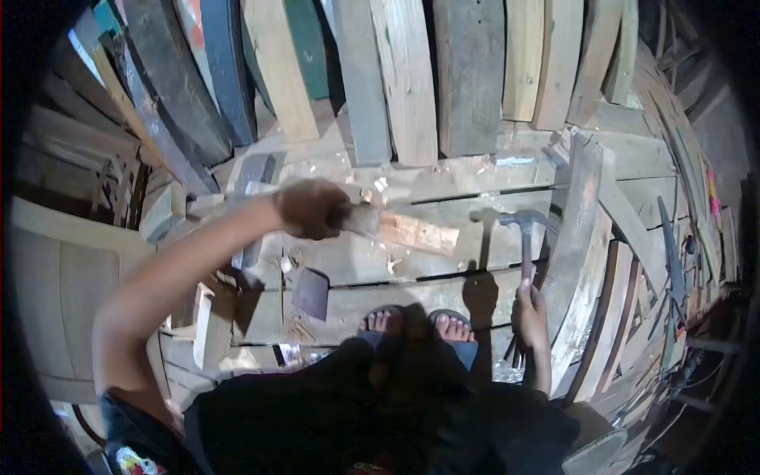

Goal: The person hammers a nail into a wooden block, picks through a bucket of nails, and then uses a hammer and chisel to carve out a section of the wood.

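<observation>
My left hand (pixel 311 209) is closed around one end of a short piece of wood (pixel 418 234), whose pale, rough-cut end points right. That arm reaches across from the left side, and the wood is above the plank floor. On the right, my right hand (pixel 530 315) grips the handle of a claw hammer (pixel 526 223). The hammer stands head-up in the view, with its metal head to the right of the wood and apart from it. My fingers hide the wood's left end and the lower part of the handle.
A row of upright boards (pixel 408 87) lines the far side. More planks (pixel 576 245) lean at the right, near a handsaw (pixel 673 261). Wood chips and a dark flat block (pixel 310 294) lie on the floor (pixel 443 277). My sandalled feet (pixel 454 326) are at the lower middle.
</observation>
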`<state>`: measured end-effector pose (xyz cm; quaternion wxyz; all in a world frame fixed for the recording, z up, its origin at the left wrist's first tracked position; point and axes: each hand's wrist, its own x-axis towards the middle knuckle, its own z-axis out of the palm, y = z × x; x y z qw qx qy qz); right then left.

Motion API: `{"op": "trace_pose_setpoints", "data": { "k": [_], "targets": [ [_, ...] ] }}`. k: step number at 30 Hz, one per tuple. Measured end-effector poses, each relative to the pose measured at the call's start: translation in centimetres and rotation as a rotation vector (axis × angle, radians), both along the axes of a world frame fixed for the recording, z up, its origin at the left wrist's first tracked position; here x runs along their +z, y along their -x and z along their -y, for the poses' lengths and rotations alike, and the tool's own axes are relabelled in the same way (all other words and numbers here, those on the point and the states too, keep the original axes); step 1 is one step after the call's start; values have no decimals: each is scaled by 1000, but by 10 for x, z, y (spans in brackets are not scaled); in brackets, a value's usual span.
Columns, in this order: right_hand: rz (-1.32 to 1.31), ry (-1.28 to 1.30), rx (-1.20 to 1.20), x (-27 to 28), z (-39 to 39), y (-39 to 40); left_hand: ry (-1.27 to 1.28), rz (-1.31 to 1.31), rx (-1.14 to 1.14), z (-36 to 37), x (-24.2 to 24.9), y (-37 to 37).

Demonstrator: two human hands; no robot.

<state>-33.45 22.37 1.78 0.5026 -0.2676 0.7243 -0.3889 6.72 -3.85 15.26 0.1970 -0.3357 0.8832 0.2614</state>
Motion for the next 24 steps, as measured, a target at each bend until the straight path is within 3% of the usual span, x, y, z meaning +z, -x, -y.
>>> {"op": "trace_pose_setpoints", "data": {
  "k": [1,4,8,10,13,15,18,24],
  "targets": [
    [-55,16,74,-5,9,-1,43,52,61,-7,13,11],
    [-302,170,254,10,52,-2,50,-585,167,1,-60,0],
    [-618,264,560,48,106,-17,196,-752,128,-15,-91,22],
    [-521,231,547,49,118,-37,333,-827,180,-31,-113,27],
    [-324,85,517,40,123,-65,143,-826,197,-31,-114,27],
    [-318,224,495,27,120,-78,186,-820,282,-32,-127,28],
    [-365,94,546,23,122,-81,170,-804,237,-28,-119,31],
    [-596,138,580,21,130,-95,237,-833,273,-25,-130,30]
  ]
}}
